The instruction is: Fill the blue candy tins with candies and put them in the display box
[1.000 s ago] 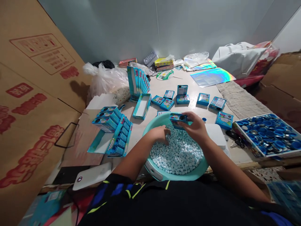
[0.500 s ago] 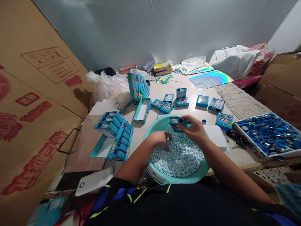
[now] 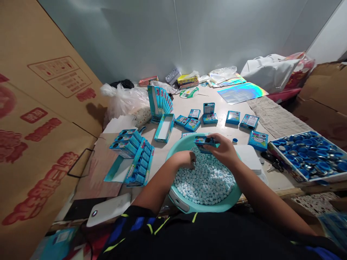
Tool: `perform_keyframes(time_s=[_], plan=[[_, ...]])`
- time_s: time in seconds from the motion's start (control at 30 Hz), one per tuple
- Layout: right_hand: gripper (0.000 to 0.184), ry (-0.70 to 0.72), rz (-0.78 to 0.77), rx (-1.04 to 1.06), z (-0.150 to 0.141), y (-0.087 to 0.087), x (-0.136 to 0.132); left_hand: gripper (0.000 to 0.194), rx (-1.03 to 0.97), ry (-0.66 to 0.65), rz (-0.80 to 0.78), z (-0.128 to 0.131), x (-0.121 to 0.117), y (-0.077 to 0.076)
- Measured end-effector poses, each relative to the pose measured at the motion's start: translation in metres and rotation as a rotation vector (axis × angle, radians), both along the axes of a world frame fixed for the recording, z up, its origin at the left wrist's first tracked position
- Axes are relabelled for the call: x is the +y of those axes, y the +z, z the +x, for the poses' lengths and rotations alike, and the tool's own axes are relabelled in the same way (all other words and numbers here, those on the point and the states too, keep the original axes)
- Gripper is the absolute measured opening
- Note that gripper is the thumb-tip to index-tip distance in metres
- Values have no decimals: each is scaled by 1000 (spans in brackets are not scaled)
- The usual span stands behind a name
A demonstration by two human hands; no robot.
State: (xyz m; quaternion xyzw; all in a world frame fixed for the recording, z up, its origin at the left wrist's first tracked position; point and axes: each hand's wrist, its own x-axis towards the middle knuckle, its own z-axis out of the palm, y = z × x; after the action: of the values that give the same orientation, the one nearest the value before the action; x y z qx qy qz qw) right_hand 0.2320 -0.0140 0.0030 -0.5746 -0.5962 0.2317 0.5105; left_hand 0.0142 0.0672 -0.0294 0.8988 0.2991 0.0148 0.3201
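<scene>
Pale blue-and-white pellets (image 3: 206,184) fill a turquoise basin (image 3: 206,208), and a matching turquoise box (image 3: 204,144) shows multicoloured lettering. Blue and silver caps (image 3: 309,155) pack a white tray (image 3: 284,163). Beyond, a holographic sheet (image 3: 241,92) gleams in rainbow hues. Red characters mark tan cardboard (image 3: 54,119); a black shirt (image 3: 189,234) bears blue and yellow-green streaks.

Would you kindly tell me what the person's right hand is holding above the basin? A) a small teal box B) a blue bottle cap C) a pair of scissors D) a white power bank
A. The right hand pinches a small teal box by its edges, above the teal basin of pale blue pellets.
</scene>
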Motion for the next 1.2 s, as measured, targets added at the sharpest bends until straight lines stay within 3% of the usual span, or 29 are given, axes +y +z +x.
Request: perform_keyframes(time_s=[0.13, 0.3, 0.57, 0.7, 0.8, 0.9, 1.1, 1.2], plan=[[30, -10, -12, -3, 0, 1, 0, 19, -86, -31, -17, 4, 0, 14], [30, 18, -21, -4, 0, 2, 0, 14, -169, 49, -30, 8, 1, 24], [31, 33, -63, -13, 4, -2, 0, 25, -284, 384, 22, 8, 7, 25], [32, 40, -124, -60, 5, -3, 1, 20, -403, 541, 68, 8, 8, 27], [34, 60, -152, -87, 4, -3, 0, 26, -494, 606, 89, 12, 7, 28], [36, 87, -177, -111, 2, -2, -1, 30, -552, 584, 85, 18, 2, 31], [38, 138, -196, -167, -1, -2, -4, 22, -627, 339, 124, 24, -7, 36], [39, 165, -189, -174, -2, -3, -4, 17, -627, 279, 132, 24, -6, 36]])
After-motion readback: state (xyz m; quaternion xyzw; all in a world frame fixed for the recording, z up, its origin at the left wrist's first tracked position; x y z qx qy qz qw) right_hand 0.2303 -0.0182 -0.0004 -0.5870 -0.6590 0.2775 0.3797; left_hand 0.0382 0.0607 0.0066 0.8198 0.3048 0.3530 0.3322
